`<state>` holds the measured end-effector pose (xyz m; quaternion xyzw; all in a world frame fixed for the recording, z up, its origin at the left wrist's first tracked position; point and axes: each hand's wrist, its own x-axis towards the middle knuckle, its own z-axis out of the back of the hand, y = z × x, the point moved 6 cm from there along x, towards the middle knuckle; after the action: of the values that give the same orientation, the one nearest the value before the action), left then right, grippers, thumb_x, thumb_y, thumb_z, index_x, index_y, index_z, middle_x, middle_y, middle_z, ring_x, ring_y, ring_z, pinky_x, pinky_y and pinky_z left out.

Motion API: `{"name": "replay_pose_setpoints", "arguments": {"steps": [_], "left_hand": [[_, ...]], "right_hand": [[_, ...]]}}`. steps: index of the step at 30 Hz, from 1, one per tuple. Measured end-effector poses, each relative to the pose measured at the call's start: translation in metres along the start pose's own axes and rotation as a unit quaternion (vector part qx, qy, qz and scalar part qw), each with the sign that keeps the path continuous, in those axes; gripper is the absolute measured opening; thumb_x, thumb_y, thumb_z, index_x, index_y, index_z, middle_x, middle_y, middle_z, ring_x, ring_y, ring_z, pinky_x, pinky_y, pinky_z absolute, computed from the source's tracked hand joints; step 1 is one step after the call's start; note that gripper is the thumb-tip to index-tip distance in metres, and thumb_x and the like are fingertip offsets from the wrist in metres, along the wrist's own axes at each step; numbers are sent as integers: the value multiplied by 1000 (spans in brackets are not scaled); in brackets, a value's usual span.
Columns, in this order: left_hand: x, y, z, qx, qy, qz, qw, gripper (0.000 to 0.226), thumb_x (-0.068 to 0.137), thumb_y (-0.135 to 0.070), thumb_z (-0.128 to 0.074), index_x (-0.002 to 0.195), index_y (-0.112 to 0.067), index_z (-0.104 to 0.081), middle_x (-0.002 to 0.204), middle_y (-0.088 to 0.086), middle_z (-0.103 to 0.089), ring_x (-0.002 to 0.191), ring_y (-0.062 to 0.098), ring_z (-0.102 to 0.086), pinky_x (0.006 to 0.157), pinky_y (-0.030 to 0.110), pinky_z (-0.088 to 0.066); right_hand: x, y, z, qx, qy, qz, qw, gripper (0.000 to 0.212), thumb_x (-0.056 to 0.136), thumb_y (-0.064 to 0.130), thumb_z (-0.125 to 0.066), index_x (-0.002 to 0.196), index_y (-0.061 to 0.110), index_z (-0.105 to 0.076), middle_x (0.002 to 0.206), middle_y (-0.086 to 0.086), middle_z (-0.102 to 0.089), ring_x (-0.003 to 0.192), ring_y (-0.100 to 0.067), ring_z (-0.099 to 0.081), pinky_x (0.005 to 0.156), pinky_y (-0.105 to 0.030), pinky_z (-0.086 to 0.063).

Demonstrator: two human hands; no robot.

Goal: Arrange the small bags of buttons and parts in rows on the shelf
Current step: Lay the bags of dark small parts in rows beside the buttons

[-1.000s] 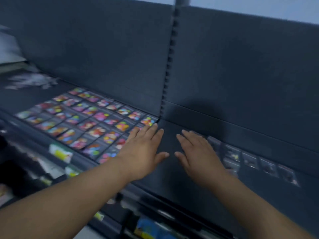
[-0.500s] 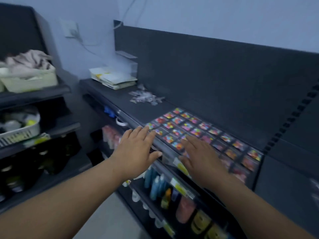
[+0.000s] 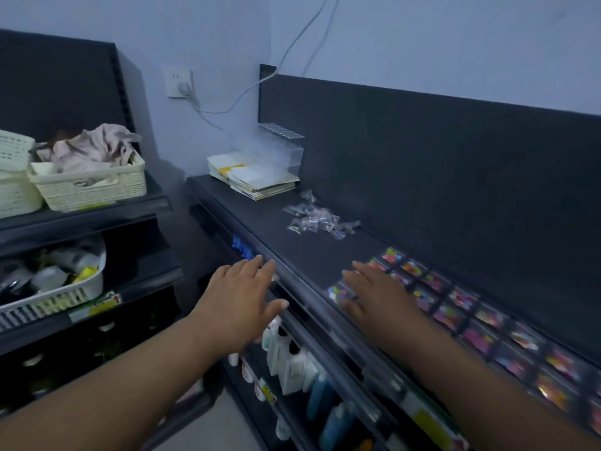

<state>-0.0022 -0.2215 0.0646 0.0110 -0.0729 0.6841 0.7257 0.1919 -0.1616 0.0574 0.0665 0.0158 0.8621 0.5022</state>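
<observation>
Rows of bags (image 3: 461, 307) laid out on shelf (image 3: 292, 252), right side; I'd say mostly thru. Loose pile (image 3: 317, 219) far left, not yet sorted. Left hand (image 3: 240, 301) at near edge, right hand (image 3: 374, 294) over row ends. Both flat, fingers straight, holding nothing.

Single head-worn view, looking forward and down, close over the dark shelf (image 3: 312, 255), wide-angle

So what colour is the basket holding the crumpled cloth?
Cream, with a woven-look texture: the basket shows best in the head view, upper left.
</observation>
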Motion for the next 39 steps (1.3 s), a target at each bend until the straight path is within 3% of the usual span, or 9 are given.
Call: {"name": "replay_pose_setpoints", "arguments": {"steps": [16, 21, 26, 29, 32, 34, 37, 39], "left_hand": [[239, 39, -60, -40, 62, -41, 996, 71, 93, -51, -43, 150, -22, -12, 158, 6, -12, 144, 23, -17, 116, 35, -17], [298, 44, -89, -78, 76, -98, 989, 68, 91, -37, -53, 148, -21, -20, 155, 4, -19, 141, 25, -22, 113, 35, -27], [343, 47, -123, -81, 106, -166, 977, 67, 88, -33, -52, 147, -28, -21, 153, 0, -22, 138, 24, -23, 109, 42, -32], [362, 49, -134, -57, 88, -200, 974, 52, 92, -38, -46, 141, -29, -34, 141, -1, -37, 127, 24, -34, 101, 40, -37], [372, 52, -135, -103, 31, -241, 964, 34, 95, -35, -45, 126, -24, -54, 118, 1, -50, 109, 22, -43, 88, 36, -45], [374, 54, -135, -145, 7, -274, 951, 25, 94, -29, -49, 112, -19, -63, 106, 3, -55, 100, 23, -49, 80, 36, -48], [379, 61, -128, -242, -15, -279, 929, 12, 90, -20, -58, 95, -15, -68, 93, 1, -60, 90, 20, -55, 73, 31, -46], [386, 66, -120, -322, -22, -231, 918, 7, 89, -18, -60, 87, -16, -67, 84, -6, -59, 82, 11, -52, 70, 22, -38]], "right_hand": [[222, -77, -60, 56, 29, -53, 997, 54, 94, 33, -46, 144, 19, -31, 155, -2, -21, 140, -21, -23, 113, -32, -22], [259, -90, -69, 80, -26, -122, 989, 45, 91, 32, -54, 133, 21, -45, 139, 1, -39, 123, -20, -40, 99, -30, -39], [286, -98, -89, 102, -22, -194, 975, 43, 91, 30, -54, 132, 22, -45, 129, 0, -43, 114, -19, -47, 91, -27, -40], [298, -101, -98, 101, -26, -231, 967, 34, 92, 27, -52, 124, 21, -51, 120, 0, -44, 105, -21, -51, 86, -30, -46], [302, -99, -101, 94, -59, -237, 965, 17, 92, 21, -49, 103, 16, -61, 104, -2, -49, 89, -21, -54, 73, -29, -48], [301, -97, -103, 114, -76, -244, 960, 13, 91, 18, -52, 94, 15, -64, 98, -1, -51, 84, -18, -54, 72, -27, -47], [298, -96, -94, 194, -137, -273, 932, 10, 87, 13, -59, 82, 17, -67, 90, 4, -54, 79, -11, -54, 71, -17, -41], [293, -96, -86, 268, -184, -297, 898, 20, 85, 9, -62, 73, 25, -65, 83, 7, -57, 75, -6, -54, 70, -14, -40]]}}
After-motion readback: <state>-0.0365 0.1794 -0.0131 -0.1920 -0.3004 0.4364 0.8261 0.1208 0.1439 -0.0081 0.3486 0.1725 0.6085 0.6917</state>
